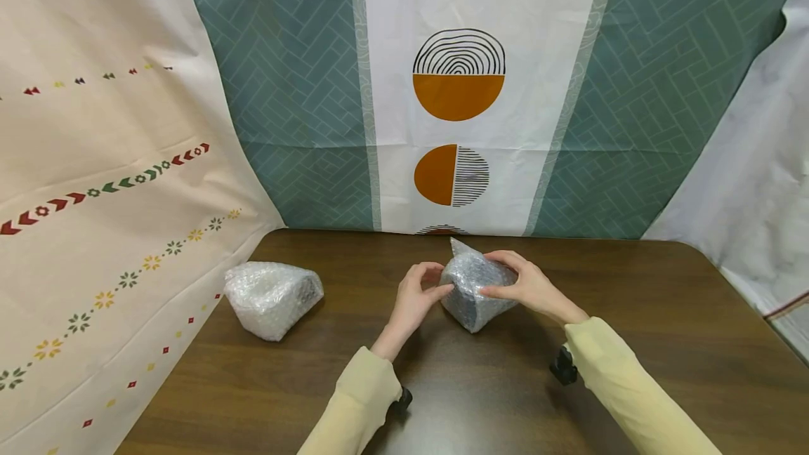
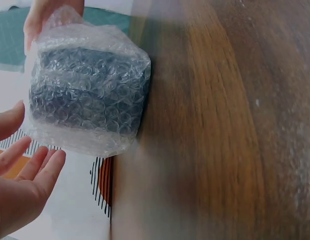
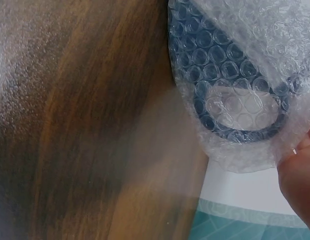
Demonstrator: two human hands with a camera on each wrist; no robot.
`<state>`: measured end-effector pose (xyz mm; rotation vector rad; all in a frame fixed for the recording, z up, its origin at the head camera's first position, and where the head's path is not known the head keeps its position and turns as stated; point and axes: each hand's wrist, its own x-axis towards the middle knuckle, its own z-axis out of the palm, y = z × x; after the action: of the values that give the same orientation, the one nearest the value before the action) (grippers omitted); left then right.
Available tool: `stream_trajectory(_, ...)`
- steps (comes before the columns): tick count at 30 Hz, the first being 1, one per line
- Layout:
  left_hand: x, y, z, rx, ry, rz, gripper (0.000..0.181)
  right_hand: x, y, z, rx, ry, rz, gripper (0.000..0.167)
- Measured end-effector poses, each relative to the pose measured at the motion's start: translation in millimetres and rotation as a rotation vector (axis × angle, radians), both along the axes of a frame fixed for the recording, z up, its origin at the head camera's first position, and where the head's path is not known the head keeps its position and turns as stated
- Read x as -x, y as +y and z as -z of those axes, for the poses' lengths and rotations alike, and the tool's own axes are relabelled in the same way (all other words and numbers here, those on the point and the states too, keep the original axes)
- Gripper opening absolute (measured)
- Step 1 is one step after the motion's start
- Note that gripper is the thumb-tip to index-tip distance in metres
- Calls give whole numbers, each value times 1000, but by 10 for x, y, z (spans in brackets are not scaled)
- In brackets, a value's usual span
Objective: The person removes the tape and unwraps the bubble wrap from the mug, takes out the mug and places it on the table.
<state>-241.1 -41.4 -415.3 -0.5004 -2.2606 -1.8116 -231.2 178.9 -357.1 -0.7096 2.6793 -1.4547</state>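
A package in clear bubble wrap [image 1: 474, 290] is near the middle of the table. Through the wrap, a dark blue thing with a rounded loop like a mug's handle [image 3: 240, 135] shows; its exact kind is hard to tell. My right hand [image 1: 524, 286] grips the package at its right side, thumb in front and fingers over the top. At its left side is my left hand [image 1: 417, 297], thumb and fingers spread close to the wrap. The left wrist view shows those fingers [image 2: 45, 172] slightly apart from the package.
Another bubble-wrapped bundle [image 1: 272, 297], whitish, lies at the left of the brown wooden table [image 1: 354, 265]. Patterned cloths hang behind [image 1: 303, 90] and along the left side [image 1: 126, 195]; a white cloth [image 1: 758, 146] hangs at the right.
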Motion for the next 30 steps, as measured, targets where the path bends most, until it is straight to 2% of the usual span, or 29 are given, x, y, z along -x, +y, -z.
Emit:
stream_trajectory(6, -43, -32, -18, 83, 19, -54, 27, 23, 24, 34, 6, 18, 5, 61)
stream_trajectory(13, -75, -33, 23, 108, -6, -4, 21, 221, 117, 292, -8, 50, 18, 63)
stream_trajectory(15, -81, -23, 36, 103, -13, 12, 21, 248, 125, 323, -17, 59, 22, 64)
stream_trajectory(19, -102, 6, 52, 101, -23, 35, 20, 259, 127, 333, -14, 65, 22, 64)
stream_trajectory(22, -124, 27, 65, 115, -37, 29, 19, 192, 91, 240, -9, 57, 13, 63)
stream_trajectory(26, -159, 45, 73, 128, -50, 11, 17, 199, 95, 243, -7, 53, 11, 63)
stream_trajectory(30, -184, 66, 81, 139, -53, 9, 16, 262, 129, 343, -12, 61, 19, 65)
